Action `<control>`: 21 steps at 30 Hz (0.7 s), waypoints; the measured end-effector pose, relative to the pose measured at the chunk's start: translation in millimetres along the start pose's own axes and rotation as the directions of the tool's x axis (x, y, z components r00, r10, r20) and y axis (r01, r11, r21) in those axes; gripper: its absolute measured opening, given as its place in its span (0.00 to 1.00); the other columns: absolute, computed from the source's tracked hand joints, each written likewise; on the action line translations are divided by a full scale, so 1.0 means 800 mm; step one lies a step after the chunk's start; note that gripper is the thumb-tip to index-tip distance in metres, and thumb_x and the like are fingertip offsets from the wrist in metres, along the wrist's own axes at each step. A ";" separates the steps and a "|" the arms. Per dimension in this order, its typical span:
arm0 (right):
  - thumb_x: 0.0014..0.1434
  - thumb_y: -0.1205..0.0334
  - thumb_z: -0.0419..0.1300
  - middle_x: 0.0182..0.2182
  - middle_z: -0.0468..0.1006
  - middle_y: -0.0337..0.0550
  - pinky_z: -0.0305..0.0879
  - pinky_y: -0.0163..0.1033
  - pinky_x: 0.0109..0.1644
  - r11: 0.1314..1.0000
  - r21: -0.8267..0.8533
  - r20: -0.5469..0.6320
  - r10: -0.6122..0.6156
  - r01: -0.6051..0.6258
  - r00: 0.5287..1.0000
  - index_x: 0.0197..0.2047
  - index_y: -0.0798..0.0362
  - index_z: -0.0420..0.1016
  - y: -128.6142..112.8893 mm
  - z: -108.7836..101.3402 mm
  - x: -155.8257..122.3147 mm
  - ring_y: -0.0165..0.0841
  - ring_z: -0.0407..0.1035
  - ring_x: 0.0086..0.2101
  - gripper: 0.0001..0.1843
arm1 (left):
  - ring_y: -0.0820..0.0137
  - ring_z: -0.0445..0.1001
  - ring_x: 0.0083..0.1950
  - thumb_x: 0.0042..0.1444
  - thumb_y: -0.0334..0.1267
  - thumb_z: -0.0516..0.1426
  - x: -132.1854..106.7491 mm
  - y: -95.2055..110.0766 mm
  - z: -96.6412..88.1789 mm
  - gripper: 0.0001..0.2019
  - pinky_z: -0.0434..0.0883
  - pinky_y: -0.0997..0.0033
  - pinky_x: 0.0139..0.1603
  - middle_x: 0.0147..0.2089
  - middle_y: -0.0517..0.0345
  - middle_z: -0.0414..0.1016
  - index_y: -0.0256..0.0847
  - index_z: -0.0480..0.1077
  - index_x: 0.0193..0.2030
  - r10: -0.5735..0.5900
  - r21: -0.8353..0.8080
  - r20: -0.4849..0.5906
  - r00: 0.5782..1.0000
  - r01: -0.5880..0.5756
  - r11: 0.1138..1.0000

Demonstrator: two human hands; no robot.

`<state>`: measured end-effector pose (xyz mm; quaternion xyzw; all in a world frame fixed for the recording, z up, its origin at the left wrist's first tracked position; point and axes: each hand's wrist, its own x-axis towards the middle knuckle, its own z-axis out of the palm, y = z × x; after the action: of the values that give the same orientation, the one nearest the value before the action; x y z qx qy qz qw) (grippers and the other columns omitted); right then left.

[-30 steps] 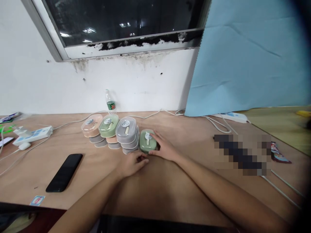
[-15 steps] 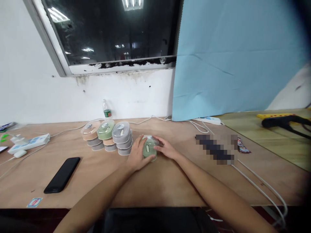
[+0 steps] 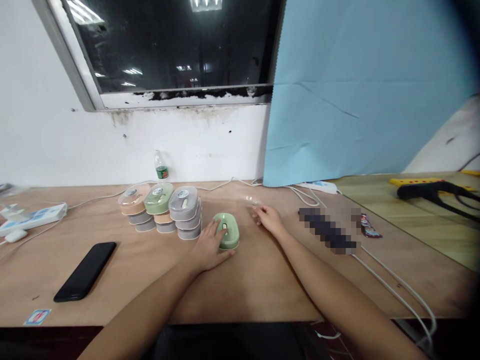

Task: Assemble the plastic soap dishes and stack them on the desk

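Note:
A small green box [image 3: 233, 234] with rounded corners stands uncovered in front of me, a pale oblong piece showing inside. My left hand [image 3: 210, 246] grips it from the left, with the thumb along its near side and the fingertips over the top by the pale piece. To the right of the box, my right hand [image 3: 269, 220] pinches a clear lid [image 3: 250, 200], which is faint and partly blurred against the table. Left of my hands stand stacks of similar lidded boxes: a grey stack [image 3: 184, 205], one topped by a green box [image 3: 158, 200], and one topped by a peach box [image 3: 132, 201].
A black phone [image 3: 85, 272] lies at the left. A plastic bottle [image 3: 161, 167] stands by the wall. Power strips [image 3: 35, 220], white cables [image 3: 397, 290], a snack wrapper [image 3: 369, 226] and a pixelated dark object [image 3: 330, 232] are also on the table.
The clear lid has come off the green box and moved right and away from me in my right hand. My left hand has stayed at the box.

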<state>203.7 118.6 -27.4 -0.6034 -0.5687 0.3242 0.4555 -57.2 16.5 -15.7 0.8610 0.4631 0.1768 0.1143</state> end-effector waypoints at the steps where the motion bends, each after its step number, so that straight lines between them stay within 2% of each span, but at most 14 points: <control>1: 0.55 0.46 0.56 0.27 0.79 0.44 0.59 0.34 0.20 0.999 -0.044 0.000 -0.019 0.019 1.000 0.29 0.54 0.70 0.001 0.000 -0.001 0.28 0.65 0.15 0.18 | 0.47 0.38 0.71 0.54 0.59 0.53 0.000 0.000 0.000 0.35 0.51 0.42 0.64 0.71 0.43 0.43 0.43 0.57 0.64 0.001 0.005 0.000 1.000 -0.001 1.000; 4: 0.55 0.45 0.54 0.21 0.75 0.41 0.60 0.35 0.24 0.971 -0.211 -0.066 -0.130 0.114 0.989 0.24 0.53 0.69 0.003 0.000 -0.002 0.30 0.66 0.19 0.20 | 0.46 0.37 0.71 0.54 0.60 0.53 0.000 -0.001 0.002 0.34 0.51 0.41 0.64 0.71 0.43 0.43 0.44 0.59 0.63 -0.020 0.010 -0.004 1.000 0.020 1.000; 6: 0.55 0.46 0.55 0.21 0.74 0.41 0.62 0.36 0.30 0.931 -0.317 -0.135 -0.234 0.182 0.963 0.24 0.52 0.70 0.003 -0.003 -0.001 0.33 0.68 0.24 0.19 | 0.44 0.36 0.71 0.54 0.60 0.53 -0.001 -0.002 0.003 0.34 0.51 0.40 0.63 0.71 0.43 0.43 0.44 0.58 0.64 -0.037 0.008 0.001 0.999 0.037 0.999; 9: 0.55 0.49 0.56 0.32 0.76 0.47 0.64 0.42 0.41 0.858 -0.442 -0.220 -0.385 0.260 0.896 0.35 0.53 0.74 0.001 -0.008 0.001 0.39 0.69 0.35 0.16 | 0.43 0.38 0.71 0.54 0.59 0.53 -0.001 -0.006 0.006 0.34 0.52 0.39 0.63 0.71 0.44 0.43 0.45 0.57 0.64 -0.035 -0.003 0.006 0.999 0.035 0.999; 11: 0.55 0.50 0.57 0.43 0.74 0.52 0.61 0.48 0.50 0.799 -0.537 -0.232 -0.448 0.271 0.863 0.44 0.53 0.74 0.002 -0.009 0.002 0.44 0.66 0.45 0.19 | 0.43 0.41 0.70 0.54 0.60 0.53 -0.001 -0.008 0.008 0.34 0.53 0.39 0.62 0.71 0.43 0.43 0.44 0.58 0.64 -0.024 -0.016 -0.006 1.000 0.024 1.000; 13: 0.55 0.49 0.57 0.49 0.70 0.54 0.56 0.53 0.55 0.765 -0.598 -0.177 -0.420 0.241 0.890 0.50 0.53 0.72 0.005 -0.007 0.003 0.48 0.62 0.50 0.23 | 0.43 0.43 0.70 0.54 0.60 0.54 -0.001 -0.009 0.008 0.34 0.53 0.41 0.63 0.71 0.42 0.45 0.44 0.58 0.64 -0.013 -0.026 -0.017 1.000 0.013 1.000; 16: 0.56 0.47 0.56 0.50 0.70 0.54 0.56 0.55 0.55 0.736 -0.634 -0.002 -0.310 0.238 0.951 0.51 0.52 0.71 0.013 -0.002 0.004 0.49 0.63 0.50 0.24 | 0.43 0.45 0.69 0.54 0.59 0.54 -0.001 -0.008 0.007 0.34 0.54 0.41 0.63 0.70 0.42 0.46 0.44 0.58 0.64 -0.011 -0.026 -0.014 1.000 0.011 1.000; 18: 0.57 0.50 0.56 0.49 0.71 0.53 0.57 0.53 0.55 0.710 -0.639 0.088 -0.314 0.295 0.945 0.52 0.53 0.71 0.016 0.001 0.004 0.47 0.64 0.50 0.23 | 0.43 0.45 0.69 0.54 0.59 0.54 -0.002 -0.008 0.006 0.34 0.55 0.41 0.62 0.70 0.43 0.46 0.44 0.58 0.64 -0.015 -0.025 -0.007 1.000 0.015 1.000; 21: 0.58 0.55 0.55 0.49 0.71 0.52 0.58 0.49 0.55 0.696 -0.621 0.121 -0.369 0.360 0.921 0.52 0.54 0.70 0.015 0.007 0.003 0.43 0.64 0.49 0.20 | 0.43 0.44 0.69 0.53 0.59 0.55 -0.001 -0.008 0.006 0.34 0.54 0.41 0.63 0.70 0.43 0.46 0.45 0.59 0.63 -0.009 -0.037 -0.017 1.000 0.008 0.999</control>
<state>203.5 122.8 -40.4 -0.5980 -0.7491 0.0133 0.2846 -60.3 18.8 -22.5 0.8552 0.4643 0.1924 0.1269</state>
